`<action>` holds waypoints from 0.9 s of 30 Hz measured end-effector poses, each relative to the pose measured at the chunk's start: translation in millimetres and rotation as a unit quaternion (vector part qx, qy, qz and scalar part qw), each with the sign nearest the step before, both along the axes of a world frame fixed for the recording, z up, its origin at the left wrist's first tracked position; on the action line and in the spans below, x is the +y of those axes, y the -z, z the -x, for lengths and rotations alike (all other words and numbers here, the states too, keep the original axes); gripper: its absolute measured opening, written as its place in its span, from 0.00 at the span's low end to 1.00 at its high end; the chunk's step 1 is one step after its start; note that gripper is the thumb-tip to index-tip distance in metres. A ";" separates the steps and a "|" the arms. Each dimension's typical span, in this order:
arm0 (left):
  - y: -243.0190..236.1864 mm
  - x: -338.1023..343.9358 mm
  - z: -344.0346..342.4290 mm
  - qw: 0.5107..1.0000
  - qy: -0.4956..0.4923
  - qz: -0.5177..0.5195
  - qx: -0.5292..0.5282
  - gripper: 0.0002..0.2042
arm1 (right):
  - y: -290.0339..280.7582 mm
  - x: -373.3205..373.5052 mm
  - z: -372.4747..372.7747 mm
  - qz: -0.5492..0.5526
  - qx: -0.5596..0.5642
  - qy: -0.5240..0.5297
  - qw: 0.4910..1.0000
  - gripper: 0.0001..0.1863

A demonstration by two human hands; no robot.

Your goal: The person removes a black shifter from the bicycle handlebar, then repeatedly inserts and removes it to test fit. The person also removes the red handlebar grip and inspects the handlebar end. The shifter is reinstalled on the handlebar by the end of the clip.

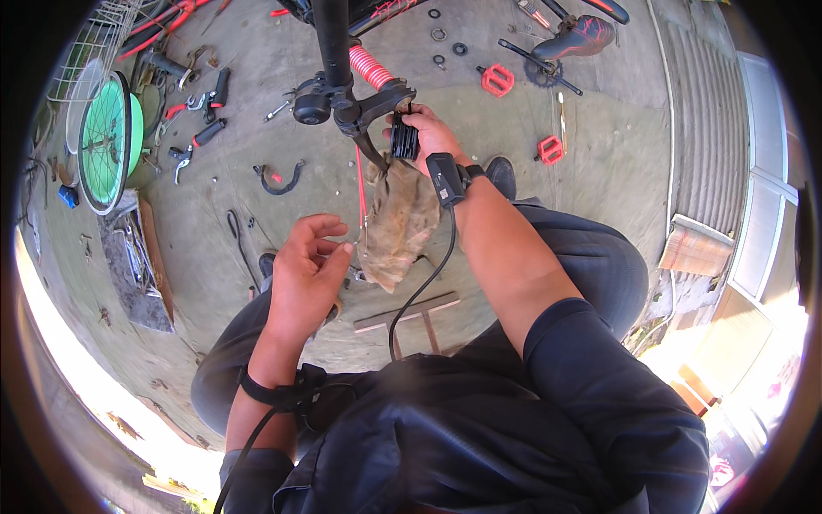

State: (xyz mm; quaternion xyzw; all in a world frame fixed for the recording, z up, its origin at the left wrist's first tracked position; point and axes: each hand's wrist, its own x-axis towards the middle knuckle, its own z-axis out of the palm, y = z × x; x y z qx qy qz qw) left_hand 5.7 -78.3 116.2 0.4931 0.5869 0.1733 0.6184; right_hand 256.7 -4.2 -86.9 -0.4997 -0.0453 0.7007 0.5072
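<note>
Hands at work beside a part-dismantled bicycle over a floor (618, 197). Right hand (432, 135): fingers closed around a black ribbed part (404, 139), just beside the black clamp (377, 105), a side grip that probably steadies the part while leaving its ribs exposed. Left hand (310, 267): nearer the floor's near edge, fingers loosely bent, thumb apart, nothing visible between them. Stained cloth (398, 224) hangs below the ribbed part, seemingly within easy reach; what bears it cannot be told. Red pedals (497, 80) and crankset (541, 72) lie toward the floor's far right corner, spoked wheel (104, 144) and tool tray (157, 315) along its left edge, presumably spread for sorting. Wrist device (445, 178) bears a pale label, too small to read.
</note>
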 end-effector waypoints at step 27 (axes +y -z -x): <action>13.3 -0.2 0.2 1.000 0.014 0.024 0.011 0.17 | 23.2 16.2 -23.8 -0.084 -0.173 -0.088 0.977 0.11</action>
